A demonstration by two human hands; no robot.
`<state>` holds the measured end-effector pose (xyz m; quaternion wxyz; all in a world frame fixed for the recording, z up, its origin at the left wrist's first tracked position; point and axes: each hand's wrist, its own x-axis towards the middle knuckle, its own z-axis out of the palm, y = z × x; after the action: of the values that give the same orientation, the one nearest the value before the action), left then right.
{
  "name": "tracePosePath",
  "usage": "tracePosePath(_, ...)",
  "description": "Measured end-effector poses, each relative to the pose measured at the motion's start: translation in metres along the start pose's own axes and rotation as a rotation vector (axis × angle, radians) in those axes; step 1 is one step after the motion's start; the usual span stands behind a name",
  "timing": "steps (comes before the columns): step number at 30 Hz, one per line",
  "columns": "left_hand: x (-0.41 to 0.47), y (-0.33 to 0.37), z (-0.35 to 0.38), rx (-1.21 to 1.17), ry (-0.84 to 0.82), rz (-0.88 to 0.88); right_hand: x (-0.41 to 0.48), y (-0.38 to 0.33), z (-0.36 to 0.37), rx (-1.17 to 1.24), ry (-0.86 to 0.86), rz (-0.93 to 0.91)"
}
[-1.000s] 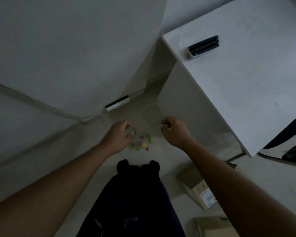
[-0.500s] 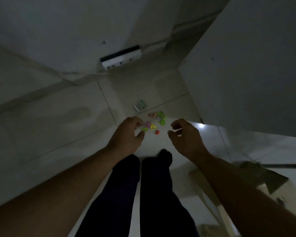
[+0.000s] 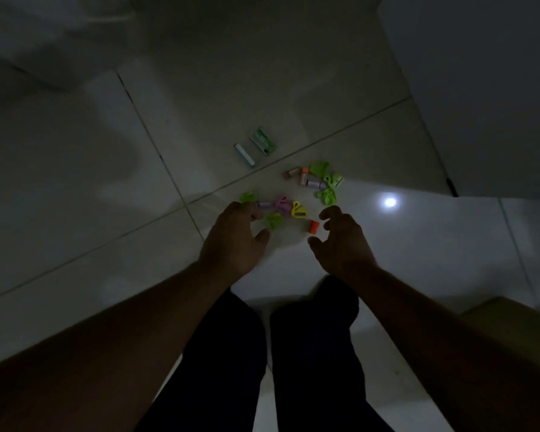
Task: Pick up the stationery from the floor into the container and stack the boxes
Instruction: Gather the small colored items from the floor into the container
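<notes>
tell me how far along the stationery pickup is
Done: nothing that shows; no container is in view. In hand: both hands are empty, the left hand reaching over the near coloured pieces and the right hand open beside the orange piece. Left: the far cluster, the green packet, the white stick, and stacking the boxes.

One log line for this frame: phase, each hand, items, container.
phase: reaching | left hand: open, at purple piece | right hand: open, near small orange block | items: on tiled floor | container: not visible
</notes>
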<state>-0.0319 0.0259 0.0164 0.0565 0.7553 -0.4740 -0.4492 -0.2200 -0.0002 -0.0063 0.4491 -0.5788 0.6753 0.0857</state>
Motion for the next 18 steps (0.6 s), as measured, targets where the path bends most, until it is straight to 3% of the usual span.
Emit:
tracePosePath(9, 0.036, -0.025, 0.057, 0.228, -0.058, 0.143, 0.037, 0.027, 0.039, 0.057, 0.153, -0.042)
tracePosePath(14, 0.044, -0.033, 0.071, 0.457, -0.127, 0.225, 0.046, 0.028, 0.044, -0.067, 0.159, -0.124)
tracePosePath(18, 0.048, -0.038, 0.073, 0.48, -0.126, 0.29, 0.042, 0.018, 0.043, -0.046, 0.207, -0.261)
